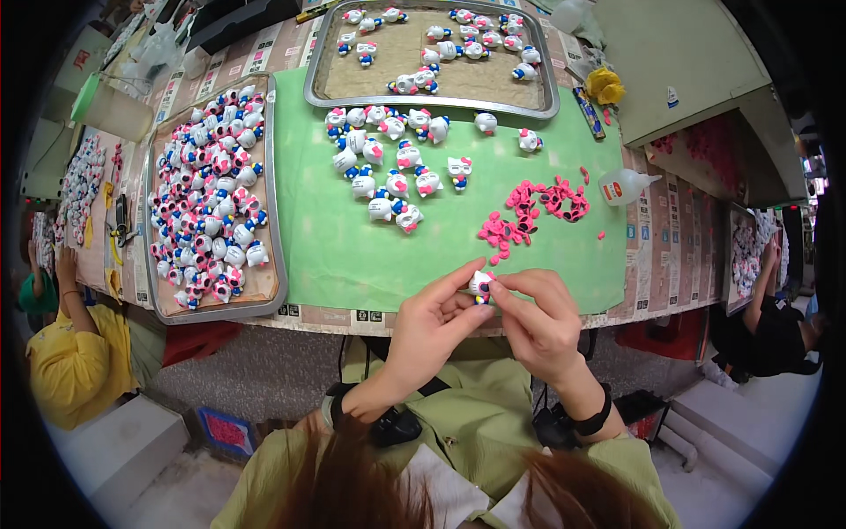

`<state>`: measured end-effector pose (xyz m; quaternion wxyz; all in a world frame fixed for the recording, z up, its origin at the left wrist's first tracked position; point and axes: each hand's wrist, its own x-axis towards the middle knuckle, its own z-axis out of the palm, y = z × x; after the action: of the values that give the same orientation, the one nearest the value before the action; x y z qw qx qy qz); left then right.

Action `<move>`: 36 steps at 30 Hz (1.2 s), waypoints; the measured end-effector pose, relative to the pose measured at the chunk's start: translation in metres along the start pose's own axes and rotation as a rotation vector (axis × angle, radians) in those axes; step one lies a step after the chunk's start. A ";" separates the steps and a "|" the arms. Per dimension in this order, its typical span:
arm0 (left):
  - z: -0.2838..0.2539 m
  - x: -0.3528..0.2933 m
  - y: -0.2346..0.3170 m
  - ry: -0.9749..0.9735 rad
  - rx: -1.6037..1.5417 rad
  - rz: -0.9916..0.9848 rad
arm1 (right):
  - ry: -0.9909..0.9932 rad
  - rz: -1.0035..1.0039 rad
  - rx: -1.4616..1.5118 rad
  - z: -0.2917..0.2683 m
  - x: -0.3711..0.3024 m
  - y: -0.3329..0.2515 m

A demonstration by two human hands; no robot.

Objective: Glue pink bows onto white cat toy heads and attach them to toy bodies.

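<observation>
A small white cat figurine (481, 283) with pink and blue parts is held just above the table's near edge. My left hand (430, 319) is closed around its left side, thumb and fingers gripping it. From the other side my right hand (545, 322) pinches the figurine between thumb and forefinger; whether a small piece sits under those fingertips is hidden. Just beyond my hands lies a scattered pile of small pink oval pieces (500, 233), some with dark faces. Several similar figurines (381, 208) lie in a loose group farther left on the green sheet (322, 256).
A metal tray (278, 256) heaped with figurines stands at left. Another tray (374, 78) at the back holds spaced figurines. A squeeze bottle (619, 187) and yellow flower-like object (604, 86) are at right. People work at both sides, one in a yellow shirt (75, 366).
</observation>
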<state>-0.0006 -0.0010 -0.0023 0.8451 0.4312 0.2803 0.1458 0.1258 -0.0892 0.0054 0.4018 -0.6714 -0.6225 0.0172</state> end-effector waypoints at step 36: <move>-0.007 0.000 0.001 -0.068 0.167 0.250 | 0.068 0.669 0.781 -0.006 -0.008 -0.012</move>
<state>-0.0046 0.0041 -0.0053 0.7907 0.5361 0.2067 0.2113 0.1177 -0.1007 0.0121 0.6149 -0.6341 -0.3073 0.3540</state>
